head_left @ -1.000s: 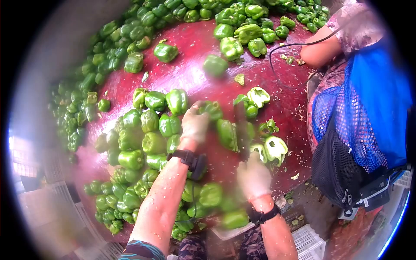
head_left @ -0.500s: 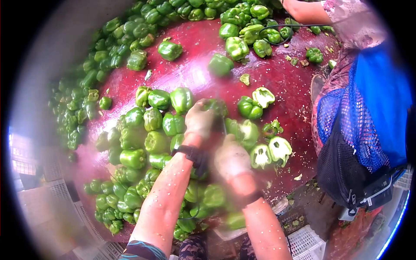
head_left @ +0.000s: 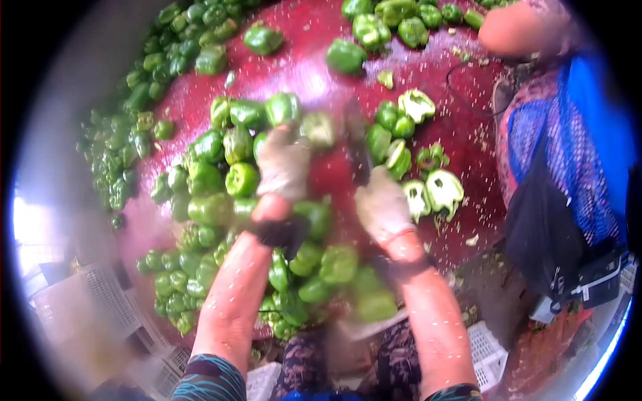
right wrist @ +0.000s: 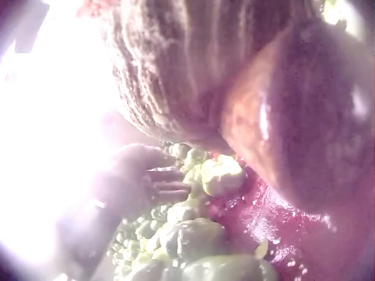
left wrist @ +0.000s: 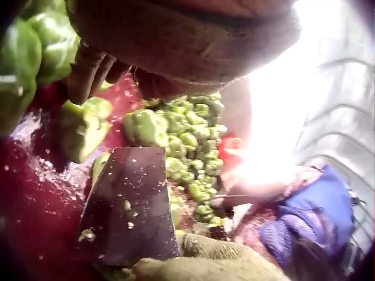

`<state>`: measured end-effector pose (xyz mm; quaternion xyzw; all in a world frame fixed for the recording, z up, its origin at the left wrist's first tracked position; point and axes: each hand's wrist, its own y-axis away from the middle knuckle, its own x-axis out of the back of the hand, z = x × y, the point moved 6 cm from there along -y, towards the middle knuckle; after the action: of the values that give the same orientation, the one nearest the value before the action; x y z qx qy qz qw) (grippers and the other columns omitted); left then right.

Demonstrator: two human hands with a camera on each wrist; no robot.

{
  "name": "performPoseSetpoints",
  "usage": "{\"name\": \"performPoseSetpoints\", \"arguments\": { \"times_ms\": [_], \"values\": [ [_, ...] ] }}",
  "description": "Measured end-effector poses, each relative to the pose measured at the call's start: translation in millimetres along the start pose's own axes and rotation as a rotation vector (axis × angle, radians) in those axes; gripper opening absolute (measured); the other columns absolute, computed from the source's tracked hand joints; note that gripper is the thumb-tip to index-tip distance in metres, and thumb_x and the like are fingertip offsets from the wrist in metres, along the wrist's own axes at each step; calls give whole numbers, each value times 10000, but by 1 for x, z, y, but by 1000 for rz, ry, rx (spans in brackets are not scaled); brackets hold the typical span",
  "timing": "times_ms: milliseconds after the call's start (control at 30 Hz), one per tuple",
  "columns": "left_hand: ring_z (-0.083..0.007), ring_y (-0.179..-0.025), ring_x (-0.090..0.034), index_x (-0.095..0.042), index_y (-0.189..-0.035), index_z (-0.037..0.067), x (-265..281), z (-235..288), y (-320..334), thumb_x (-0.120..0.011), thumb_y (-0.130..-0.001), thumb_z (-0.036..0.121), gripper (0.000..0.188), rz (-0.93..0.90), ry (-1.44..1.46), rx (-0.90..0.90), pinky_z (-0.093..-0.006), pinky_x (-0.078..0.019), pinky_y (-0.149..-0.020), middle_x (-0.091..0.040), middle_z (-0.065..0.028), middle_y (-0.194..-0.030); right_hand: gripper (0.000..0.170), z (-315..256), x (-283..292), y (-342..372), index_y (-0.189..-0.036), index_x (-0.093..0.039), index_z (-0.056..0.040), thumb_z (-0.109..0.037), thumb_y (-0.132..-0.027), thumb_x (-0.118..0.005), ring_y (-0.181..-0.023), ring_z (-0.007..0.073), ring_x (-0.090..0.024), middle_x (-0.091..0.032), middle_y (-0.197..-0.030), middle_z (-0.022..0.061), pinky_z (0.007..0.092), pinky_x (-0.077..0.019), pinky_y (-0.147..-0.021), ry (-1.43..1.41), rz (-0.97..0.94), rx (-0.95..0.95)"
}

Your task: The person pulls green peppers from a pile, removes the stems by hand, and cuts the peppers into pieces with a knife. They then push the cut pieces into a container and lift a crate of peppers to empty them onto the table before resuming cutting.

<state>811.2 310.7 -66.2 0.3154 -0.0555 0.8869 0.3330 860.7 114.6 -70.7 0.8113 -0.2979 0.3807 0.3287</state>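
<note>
My gloved left hand [head_left: 284,164] is beside the row of whole green bell peppers, its fingers straight in the left wrist view. Right at its fingertips is a blurred cut bell pepper [head_left: 317,129], its pale inside showing. My gloved right hand [head_left: 384,207] grips a cleaver [head_left: 358,154]; the broad, dark blade [left wrist: 132,205] is speckled with seeds and points away from me. Just right of the blade lie cut bell pepper pieces [head_left: 399,159], and two pale halves [head_left: 445,191] lie beside the right hand. Glare washes out much of the right wrist view.
Whole bell peppers [head_left: 204,177] cover the red surface [head_left: 328,190] at left and front, with more heaped [head_left: 120,157] along its far left. Another person's arm [head_left: 518,30] is at upper right, near a blue mesh bag [head_left: 535,144]. White crates [head_left: 487,351] stand below.
My right hand brought the cleaver to the pepper at the left hand, then drew back right. That pepper now shows a cut face. The head view has shifted; the other person's arm moved out and back.
</note>
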Motion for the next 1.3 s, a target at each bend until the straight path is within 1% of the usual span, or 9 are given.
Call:
{"name": "performPoseSetpoints", "arguments": {
  "times_ms": [67,100,167,333,567,733,933,1067,1300],
  "values": [
    [-95,-734,-576,-648,-1146,28,29,24,48,-610,-895,92,261,-73,-1,-6,-237,-489,-651,-673,-28,-910,259,15,23,22,-1024,-497,-10,-228,-889,-534,-819,447,-625,-618,-805,265,498,-497,-714,-255,-58,-261],
    [-99,-752,-588,-642,-1145,25,37,27,78,-621,-905,107,255,-152,-34,-4,-237,-497,-661,-676,-32,-931,238,20,34,40,-1002,-461,-11,-166,-865,-579,-696,379,-624,-563,-693,195,462,-504,-615,-183,28,-141],
    [-129,-823,-626,-625,-1148,21,32,7,131,-640,-895,104,266,-332,-43,-111,-261,-523,-718,-686,-65,-978,207,37,45,70,-960,-465,-11,-140,-859,-590,-698,409,-609,-572,-712,210,473,-492,-623,-252,227,-50],
    [-434,-973,-599,-476,-1297,32,10,-25,207,-639,-796,103,532,-522,-428,6,-483,-520,-822,-563,-249,-1157,176,56,48,126,-950,-487,-14,-114,-856,-598,-700,423,-607,-574,-709,228,483,-481,-630,-309,108,-176],
    [-433,-913,-603,-537,-1224,45,-48,-26,184,-612,-826,117,411,-268,-393,90,-482,-517,-793,-571,-217,-1078,239,56,51,161,-1049,-520,-2,-108,-853,-604,-686,415,-610,-595,-718,212,482,-476,-641,-291,143,-131],
    [-220,-875,-674,-660,-1078,14,-96,-73,147,-615,-892,91,206,-96,-51,268,-320,-509,-823,-713,-142,-963,257,60,70,164,-1068,-517,-1,-108,-853,-606,-714,415,-615,-614,-768,211,478,-484,-652,-208,187,-109],
    [-201,-939,-634,-601,-1193,3,-64,-9,151,-618,-849,74,352,-280,262,591,-312,-503,-849,-668,-107,-1065,254,72,77,176,-1048,-523,1,-126,-850,-620,-705,405,-609,-592,-783,207,457,-498,-638,-179,185,-65],
    [-173,-911,-615,-505,-1313,16,-79,-16,160,-658,-801,81,538,-79,-277,-25,-287,-514,-795,-624,-116,-1092,261,71,70,177,-1030,-525,6,-136,-837,-629,-701,397,-614,-592,-783,207,450,-503,-631,-71,177,91],
    [-202,-774,-638,-419,-1409,52,-80,-1,126,-520,-839,-15,583,-235,490,598,-326,-575,-539,-630,-102,-961,270,66,47,163,-1003,-502,11,-185,-847,-602,-680,402,-617,-595,-755,212,468,-504,-610,-223,85,-81]
  ]
}}
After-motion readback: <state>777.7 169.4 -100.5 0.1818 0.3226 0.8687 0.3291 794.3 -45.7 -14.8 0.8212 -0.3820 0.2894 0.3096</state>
